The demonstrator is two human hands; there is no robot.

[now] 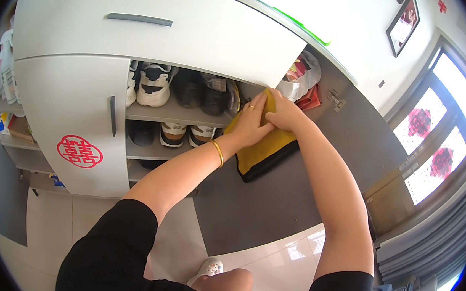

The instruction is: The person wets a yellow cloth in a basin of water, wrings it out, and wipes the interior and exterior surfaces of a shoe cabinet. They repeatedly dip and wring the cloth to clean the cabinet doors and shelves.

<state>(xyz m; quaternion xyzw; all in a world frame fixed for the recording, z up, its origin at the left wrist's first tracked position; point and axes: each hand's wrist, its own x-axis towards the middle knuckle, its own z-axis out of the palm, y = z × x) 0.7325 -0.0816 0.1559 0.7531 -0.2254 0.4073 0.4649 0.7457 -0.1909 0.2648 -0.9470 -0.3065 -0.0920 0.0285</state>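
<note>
A yellow cloth with a black edge (265,152) hangs from both hands, in front of the inner face of an open grey cabinet door (253,201). My left hand (251,124), with a ring and a gold-coloured bracelet, lies against the cloth's upper left part, fingers pointing up. My right hand (286,110) grips the cloth's top with thumb and fingers, its thumb near the left hand. Both hands meet at the right end of the shoe cabinet. Part of the cloth is hidden behind the hands.
Left of the hands, white sneakers (154,84) and dark shoes (188,89) stand on a shelf (169,115), with more shoes below. A plastic bag (301,78) lies in the right compartment. A closed door (73,123) bears a red emblem. A metal hinge (336,100) joins the open door.
</note>
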